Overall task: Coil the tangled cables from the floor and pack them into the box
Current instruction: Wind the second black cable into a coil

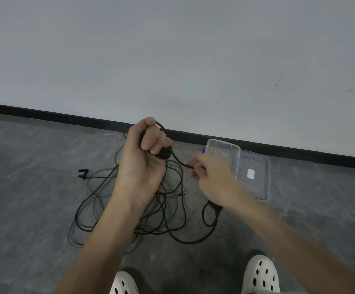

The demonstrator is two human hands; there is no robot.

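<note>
Left of the box (223,143), above the floor tangle (151,211): left hand (142,158) curled tight round a small black coil (164,154). A strand (178,161) runs from it toward the box to the right hand (212,181), which is blurred but seems to pinch it near the tip. Box open, contents not discernible.

Risk, my judgement: the held cable hangs down into the tangle, so winding on may drag grey loops (77,236) up or cinch a knot. A slack grip would let the wound turns spring off.
</note>
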